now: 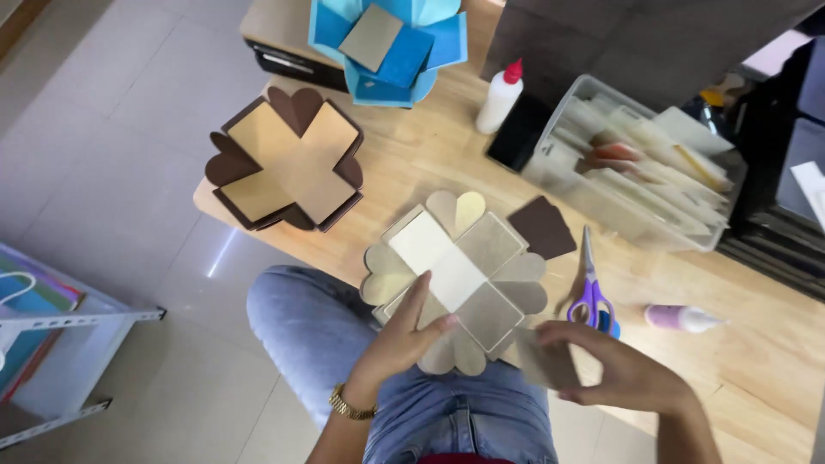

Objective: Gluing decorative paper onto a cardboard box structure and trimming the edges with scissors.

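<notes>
At the near edge of the counter (756, 378), partly over my lap, lies the beige paper cross (460, 279), unfolded flat with heart-shaped flaps on its arms. My left hand (402, 339) rests on its 7 o'clock arm, fingers together and pressing down rather than clamped. My right hand (623, 374) pinches a loose beige card (543, 359) at the cross's 4 o'clock, thumb below and fingers closed on it. I judge both light, thin and stiff enough to hold shape, yet quick to crease; flat pressure and edge pinches suit them. Purple scissors (591, 296) lie at 3 o'clock, a brown card (543, 228) at 1, a glue bottle (500, 96) at 12.
</notes>
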